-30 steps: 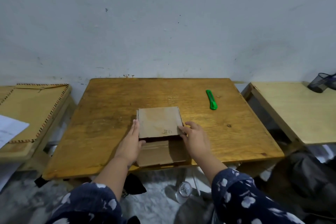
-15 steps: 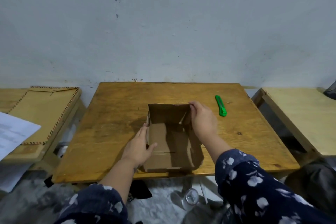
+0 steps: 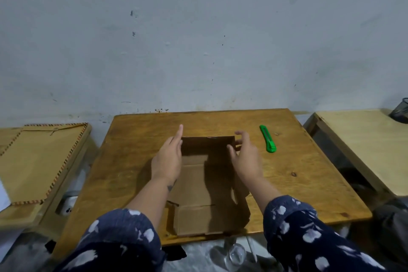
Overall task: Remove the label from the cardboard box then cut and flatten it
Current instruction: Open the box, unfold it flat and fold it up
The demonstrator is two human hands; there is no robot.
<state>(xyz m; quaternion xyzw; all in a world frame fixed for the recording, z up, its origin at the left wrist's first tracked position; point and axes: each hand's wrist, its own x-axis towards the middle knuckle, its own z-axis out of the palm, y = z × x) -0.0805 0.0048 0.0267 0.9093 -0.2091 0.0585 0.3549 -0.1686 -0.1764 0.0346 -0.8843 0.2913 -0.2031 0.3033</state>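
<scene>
A brown cardboard box (image 3: pixel 198 185) lies opened on the wooden table (image 3: pixel 132 161), its far flap standing upright and its inside facing me. My left hand (image 3: pixel 169 157) has straight fingers along the box's left side at the far flap. My right hand (image 3: pixel 245 154) is at the flap's right edge with its fingers spread and loosely bent; whether they touch the card I cannot tell. A green utility knife (image 3: pixel 267 138) lies on the table to the right of my right hand. No label shows on the box.
The table stands against a grey wall. A lower wooden table with a stitched-edge board (image 3: pixel 37 161) is at the left. A pale table (image 3: pixel 366 150) holding a dark mesh holder (image 3: pixel 400 112) is at the right. A clear glass (image 3: pixel 236 254) stands on the floor below.
The closed top flap has been lifted and swung back, opening the box. My left hand moved forward along the left side, and my right hand has come off the flap's top edge.
</scene>
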